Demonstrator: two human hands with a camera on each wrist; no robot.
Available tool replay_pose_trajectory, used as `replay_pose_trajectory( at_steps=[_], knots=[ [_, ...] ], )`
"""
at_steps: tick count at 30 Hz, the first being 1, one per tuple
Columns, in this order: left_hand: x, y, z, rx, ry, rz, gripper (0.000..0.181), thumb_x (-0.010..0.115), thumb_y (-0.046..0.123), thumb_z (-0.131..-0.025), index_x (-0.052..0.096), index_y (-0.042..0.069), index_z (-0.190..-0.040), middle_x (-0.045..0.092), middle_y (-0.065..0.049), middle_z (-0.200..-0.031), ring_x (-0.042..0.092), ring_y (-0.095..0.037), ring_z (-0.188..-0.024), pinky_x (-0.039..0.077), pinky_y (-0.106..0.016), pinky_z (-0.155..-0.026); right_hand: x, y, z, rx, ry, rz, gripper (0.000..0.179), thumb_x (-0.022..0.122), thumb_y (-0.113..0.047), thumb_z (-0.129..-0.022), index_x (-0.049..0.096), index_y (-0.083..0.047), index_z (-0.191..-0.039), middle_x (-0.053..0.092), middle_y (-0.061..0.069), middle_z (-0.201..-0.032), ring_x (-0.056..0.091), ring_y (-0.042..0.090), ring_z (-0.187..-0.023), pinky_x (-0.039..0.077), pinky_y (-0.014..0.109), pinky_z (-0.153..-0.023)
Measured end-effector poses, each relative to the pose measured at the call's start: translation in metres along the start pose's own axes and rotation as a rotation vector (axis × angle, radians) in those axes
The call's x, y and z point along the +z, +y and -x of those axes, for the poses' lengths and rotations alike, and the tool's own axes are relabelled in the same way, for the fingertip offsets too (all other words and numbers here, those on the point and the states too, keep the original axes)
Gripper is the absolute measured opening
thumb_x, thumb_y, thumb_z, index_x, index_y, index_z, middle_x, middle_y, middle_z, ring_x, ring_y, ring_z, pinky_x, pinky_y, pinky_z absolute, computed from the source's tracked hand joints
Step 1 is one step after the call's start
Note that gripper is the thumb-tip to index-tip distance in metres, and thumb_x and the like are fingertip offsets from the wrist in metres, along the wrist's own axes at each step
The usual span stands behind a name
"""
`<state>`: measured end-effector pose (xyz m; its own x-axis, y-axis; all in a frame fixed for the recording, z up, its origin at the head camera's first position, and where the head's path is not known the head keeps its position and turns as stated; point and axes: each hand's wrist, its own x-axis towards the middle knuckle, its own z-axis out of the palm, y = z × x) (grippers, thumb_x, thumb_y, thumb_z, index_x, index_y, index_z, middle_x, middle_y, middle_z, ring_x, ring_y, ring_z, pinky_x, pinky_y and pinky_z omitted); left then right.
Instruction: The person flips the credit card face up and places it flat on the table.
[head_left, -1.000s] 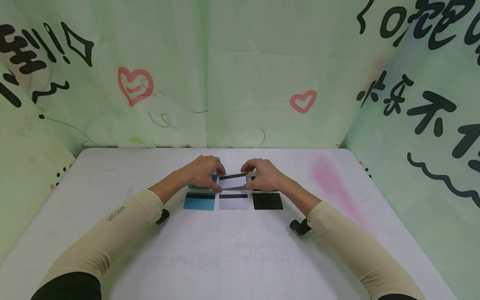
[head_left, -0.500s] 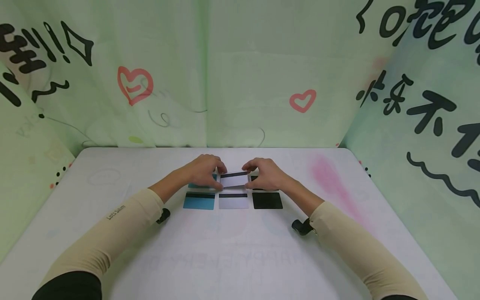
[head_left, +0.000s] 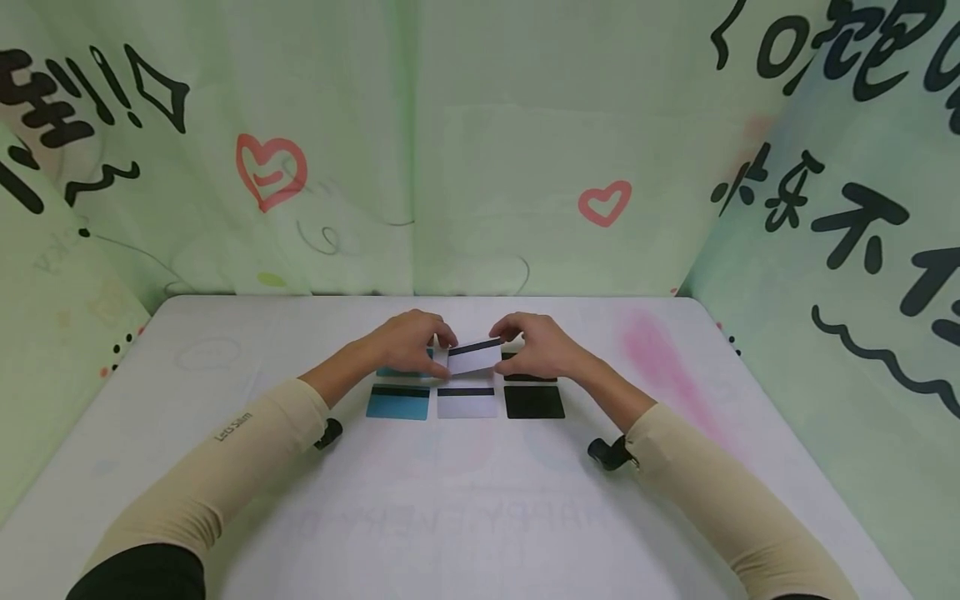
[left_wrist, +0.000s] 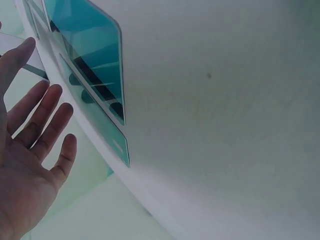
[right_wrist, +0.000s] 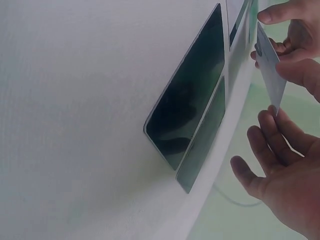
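Between the two hands a white card with a dark stripe (head_left: 474,357) is held above the table, its right end raised higher than its left. My left hand (head_left: 411,343) pinches the card's left edge between thumb and fingers. At the opposite edge my right hand (head_left: 538,346) grips it, with the thumb (right_wrist: 300,75) on its near side and the fingertips behind. In the left wrist view only a sliver of the card (left_wrist: 37,72) shows beside the left hand. Directly below lies another white card (head_left: 467,405), striped along its top.
A blue card (head_left: 397,405) lies at the near left and a black card (head_left: 535,402) at the near right. Behind them, another blue card (head_left: 405,372) and a second black card (head_left: 531,372) are partly covered by the hands. A green curtain (head_left: 480,167) hangs behind the white table (head_left: 450,508).
The white card has risen from the back row and shifted slightly right, and now tilts up at its right end. Both hands have moved a little to the right with it.
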<state>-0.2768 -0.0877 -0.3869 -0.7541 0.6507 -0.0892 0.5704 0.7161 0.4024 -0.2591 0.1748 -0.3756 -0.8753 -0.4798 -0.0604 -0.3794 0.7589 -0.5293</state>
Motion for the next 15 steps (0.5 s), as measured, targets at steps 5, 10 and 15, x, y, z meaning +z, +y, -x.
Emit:
replay_pose_trajectory(
  at_steps=[5,10,15],
  knots=[
    [-0.001,-0.002,0.003,-0.019,0.010,-0.012,0.054,0.086,0.039,-0.085,0.072,0.014,-0.130,0.072,0.000,-0.117,0.064,-0.020,-0.107,0.054,-0.037,-0.093,-0.005,0.001,0.003,0.002,0.014,0.004,0.052,0.085,-0.026,-0.082,0.068,-0.008,-0.127,0.071,0.008,-0.119,0.063,0.027,-0.114,0.050,0.047,-0.103],
    [-0.001,-0.004,0.005,-0.017,0.014,-0.026,0.053,0.086,0.038,-0.086,0.072,0.013,-0.131,0.073,-0.001,-0.119,0.065,-0.020,-0.108,0.054,-0.038,-0.094,-0.010,0.003,0.005,-0.004,0.030,-0.004,0.052,0.086,-0.024,-0.081,0.069,-0.007,-0.126,0.072,0.009,-0.117,0.064,0.026,-0.112,0.050,0.047,-0.104],
    [-0.001,-0.005,0.006,-0.013,0.019,-0.027,0.052,0.086,0.036,-0.086,0.072,0.012,-0.131,0.073,-0.001,-0.121,0.066,-0.021,-0.109,0.054,-0.039,-0.095,-0.014,0.004,0.007,-0.018,0.042,-0.015,0.051,0.084,-0.024,-0.081,0.069,-0.006,-0.126,0.072,0.010,-0.116,0.065,0.026,-0.112,0.049,0.048,-0.106]
  ],
)
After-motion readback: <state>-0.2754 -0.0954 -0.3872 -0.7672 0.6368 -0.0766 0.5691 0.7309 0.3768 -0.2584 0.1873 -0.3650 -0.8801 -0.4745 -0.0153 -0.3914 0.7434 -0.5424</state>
